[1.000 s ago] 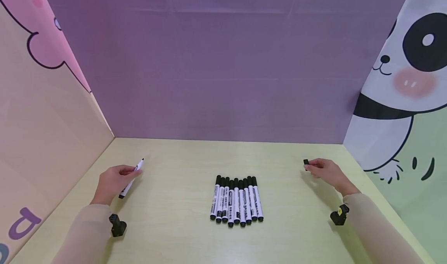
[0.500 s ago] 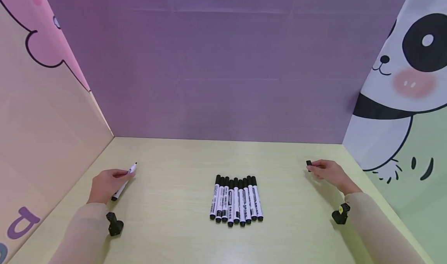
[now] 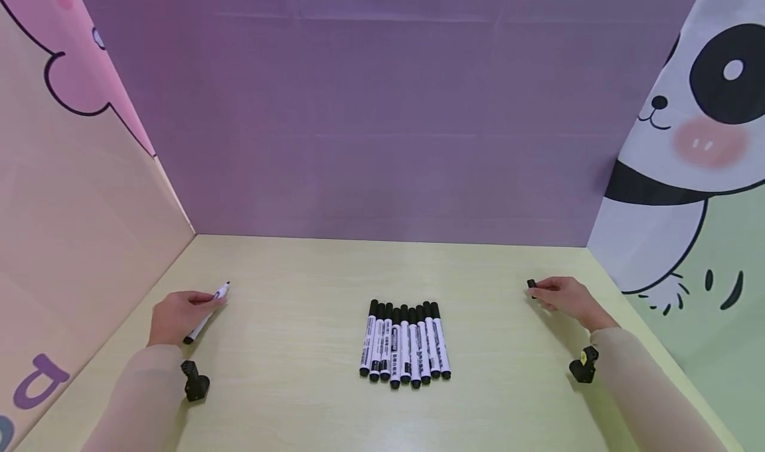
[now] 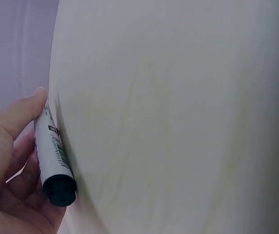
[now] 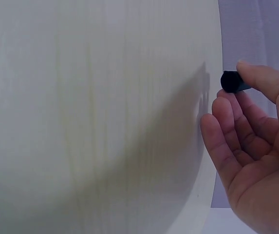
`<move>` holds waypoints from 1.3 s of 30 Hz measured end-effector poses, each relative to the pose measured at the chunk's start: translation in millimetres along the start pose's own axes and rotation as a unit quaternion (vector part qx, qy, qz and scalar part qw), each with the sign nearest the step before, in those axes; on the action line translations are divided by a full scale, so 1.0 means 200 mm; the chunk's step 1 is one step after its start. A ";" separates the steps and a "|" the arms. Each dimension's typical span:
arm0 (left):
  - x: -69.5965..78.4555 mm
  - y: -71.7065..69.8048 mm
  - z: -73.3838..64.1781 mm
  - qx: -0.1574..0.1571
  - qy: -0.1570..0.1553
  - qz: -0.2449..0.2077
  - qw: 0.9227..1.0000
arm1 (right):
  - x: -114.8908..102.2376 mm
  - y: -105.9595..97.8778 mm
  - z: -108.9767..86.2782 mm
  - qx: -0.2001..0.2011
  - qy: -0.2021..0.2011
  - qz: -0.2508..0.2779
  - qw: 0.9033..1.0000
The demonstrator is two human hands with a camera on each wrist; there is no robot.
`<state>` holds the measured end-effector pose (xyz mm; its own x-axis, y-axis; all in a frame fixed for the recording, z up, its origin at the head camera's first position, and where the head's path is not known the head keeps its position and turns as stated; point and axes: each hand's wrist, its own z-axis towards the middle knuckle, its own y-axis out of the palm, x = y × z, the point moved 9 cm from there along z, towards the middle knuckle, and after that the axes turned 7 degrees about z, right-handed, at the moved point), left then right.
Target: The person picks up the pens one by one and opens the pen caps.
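Marker (image 4: 51,148) is pinched in our left hand (image 3: 178,316) left of the pen row (image 3: 404,346); right of that, our right hand (image 3: 564,295) pinches a cap (image 5: 231,82).

Uncapped marker (image 4: 53,146) in left hand (image 3: 180,315), black cap (image 5: 232,82) in right hand (image 3: 564,297)

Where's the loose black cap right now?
In the head view, the loose cap is pinched in the right hand, to the right of the row of markers.

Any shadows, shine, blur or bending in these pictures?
Head view: soft shadow beside the right sleeve, faint shine on the table near the bottom; left wrist: table edge bows, surface hazy, marker fairly crisp; right wrist: broad shadow across the table, black cap showing little detail.
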<state>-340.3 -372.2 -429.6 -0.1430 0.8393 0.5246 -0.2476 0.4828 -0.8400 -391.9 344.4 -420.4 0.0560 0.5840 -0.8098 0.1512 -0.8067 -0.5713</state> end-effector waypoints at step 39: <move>0.04 -0.04 -0.01 -0.013 -0.020 -0.011 1.000 | 0.00 -0.06 -0.01 0.026 0.024 -0.127 0.991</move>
<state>-337.1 -369.1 -419.9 -0.1765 0.8183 0.5471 -0.2264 0.5072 -0.8316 -390.9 354.7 -413.2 0.0701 0.7716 -0.6323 0.1155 -0.6359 -0.7631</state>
